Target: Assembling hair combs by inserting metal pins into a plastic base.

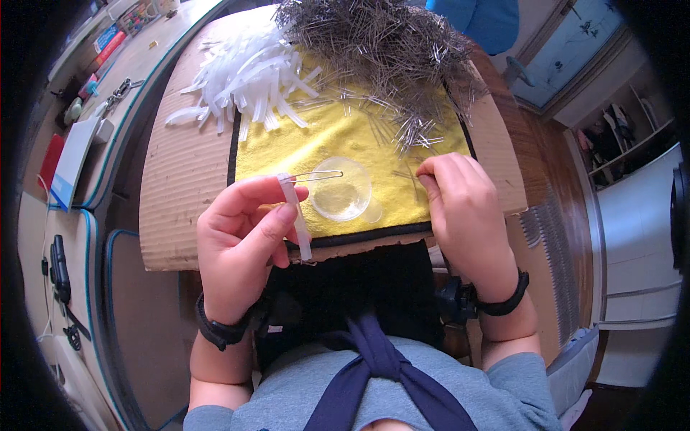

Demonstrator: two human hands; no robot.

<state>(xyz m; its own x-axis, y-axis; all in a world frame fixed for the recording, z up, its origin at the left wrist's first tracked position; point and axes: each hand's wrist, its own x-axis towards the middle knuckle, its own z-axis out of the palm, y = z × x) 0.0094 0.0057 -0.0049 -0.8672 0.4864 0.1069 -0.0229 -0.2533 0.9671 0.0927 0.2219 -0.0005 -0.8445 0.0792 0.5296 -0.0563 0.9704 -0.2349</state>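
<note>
My left hand (241,241) is closed on a translucent white plastic strip (297,219), held upright between thumb and fingers. A bent metal wire pin (320,174) sticks out to the right from the strip's top end. Beneath the pin, a clear round plastic lid (341,190) with a small tab lies on a yellow cloth (266,161). At the cloth's right side my right hand (460,201) is pinched, fingertips down by a few thin loose wires (414,176). Whether one is between those fingertips is hidden.
A heap of white plastic strips (251,72) lies at the far left of the cloth. Beside it rises a large tangled pile of metal wire pins (381,50). Corrugated cardboard (176,187) lies under the cloth. A cluttered desk (136,93) stands to the left.
</note>
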